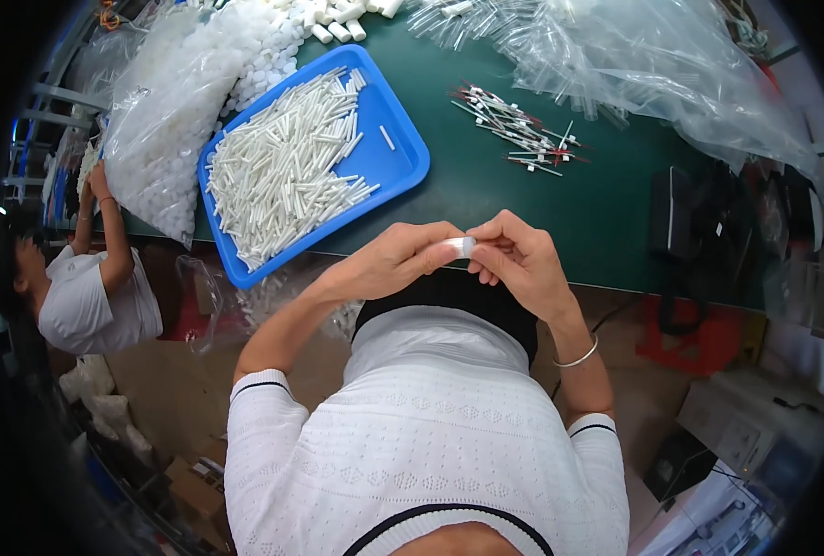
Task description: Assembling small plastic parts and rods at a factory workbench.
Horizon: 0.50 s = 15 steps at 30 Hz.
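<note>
Pinching a short white cylinder (461,246) with a greyish end, the left grip (412,248) and right grip (521,260) meet at the near edge of the dark green surface (607,204). Beyond them to the left, I see a blue plastic tray (410,159) heaped with slim white rods (282,167); beyond to the right, thin sticks (521,128) with white and red parts lie piled.

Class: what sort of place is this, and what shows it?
Probably an assembly workshop: the green table bears a blue tray heaped with white rods, a pile of thin red-and-white parts, and a plastic bag.
</note>
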Motion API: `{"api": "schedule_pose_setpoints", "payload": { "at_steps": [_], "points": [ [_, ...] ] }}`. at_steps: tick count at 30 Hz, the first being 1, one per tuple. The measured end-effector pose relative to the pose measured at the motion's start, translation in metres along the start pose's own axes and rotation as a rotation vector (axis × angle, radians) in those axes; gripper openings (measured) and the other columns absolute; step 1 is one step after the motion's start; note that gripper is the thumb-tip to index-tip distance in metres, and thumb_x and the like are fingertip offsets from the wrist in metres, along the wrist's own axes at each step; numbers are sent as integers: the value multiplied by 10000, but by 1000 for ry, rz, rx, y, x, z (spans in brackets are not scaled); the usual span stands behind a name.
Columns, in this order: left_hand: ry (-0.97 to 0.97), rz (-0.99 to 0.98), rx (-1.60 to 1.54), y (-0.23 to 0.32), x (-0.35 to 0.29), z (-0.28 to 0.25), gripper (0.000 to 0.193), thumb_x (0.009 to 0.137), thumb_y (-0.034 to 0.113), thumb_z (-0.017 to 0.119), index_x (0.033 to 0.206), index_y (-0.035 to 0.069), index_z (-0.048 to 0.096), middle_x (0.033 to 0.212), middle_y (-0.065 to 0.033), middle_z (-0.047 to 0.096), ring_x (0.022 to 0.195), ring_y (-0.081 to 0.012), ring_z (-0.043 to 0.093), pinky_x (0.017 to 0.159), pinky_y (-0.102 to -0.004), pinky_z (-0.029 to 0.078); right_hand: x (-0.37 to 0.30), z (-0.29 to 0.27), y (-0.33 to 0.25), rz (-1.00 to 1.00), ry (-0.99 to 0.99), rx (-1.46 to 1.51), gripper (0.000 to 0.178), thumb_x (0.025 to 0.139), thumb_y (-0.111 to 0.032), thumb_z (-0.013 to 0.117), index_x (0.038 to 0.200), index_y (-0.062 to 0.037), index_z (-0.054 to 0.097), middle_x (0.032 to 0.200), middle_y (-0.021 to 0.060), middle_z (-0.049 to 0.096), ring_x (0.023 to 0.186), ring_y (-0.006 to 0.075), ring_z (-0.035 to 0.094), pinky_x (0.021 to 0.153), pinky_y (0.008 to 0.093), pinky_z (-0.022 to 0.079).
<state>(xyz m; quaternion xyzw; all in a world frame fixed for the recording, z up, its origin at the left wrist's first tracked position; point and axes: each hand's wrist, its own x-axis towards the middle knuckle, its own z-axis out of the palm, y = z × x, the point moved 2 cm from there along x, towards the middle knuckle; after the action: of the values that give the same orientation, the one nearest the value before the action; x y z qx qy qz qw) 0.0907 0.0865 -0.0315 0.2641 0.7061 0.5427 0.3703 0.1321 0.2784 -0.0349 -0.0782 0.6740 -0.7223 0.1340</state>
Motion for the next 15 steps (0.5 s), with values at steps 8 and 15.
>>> {"api": "schedule_pose_setpoints", "payload": {
  "at_steps": [8, 15],
  "points": [
    [272, 158, 324, -3, -11, 20, 231, 988, 169, 468, 845, 0, 532, 716, -189, 538, 645, -370, 516, 578, -406, 416, 3, -3, 9, 168, -114, 94, 116, 904, -64, 631, 971, 14, 578, 760, 48, 639, 643, 64, 598, 550, 200, 495],
    [346, 183, 271, 1, -13, 18, 166, 928, 175, 591, 906, 13, 568, 733, -154, 565, 627, -339, 535, 580, -386, 436, -13, 10, 21, -18, 82, 70, 162, 866, 17, 646, 1024, 37, 616, 925, 80, 646, 793, 101, 621, 694, 220, 538]
  ]
}}
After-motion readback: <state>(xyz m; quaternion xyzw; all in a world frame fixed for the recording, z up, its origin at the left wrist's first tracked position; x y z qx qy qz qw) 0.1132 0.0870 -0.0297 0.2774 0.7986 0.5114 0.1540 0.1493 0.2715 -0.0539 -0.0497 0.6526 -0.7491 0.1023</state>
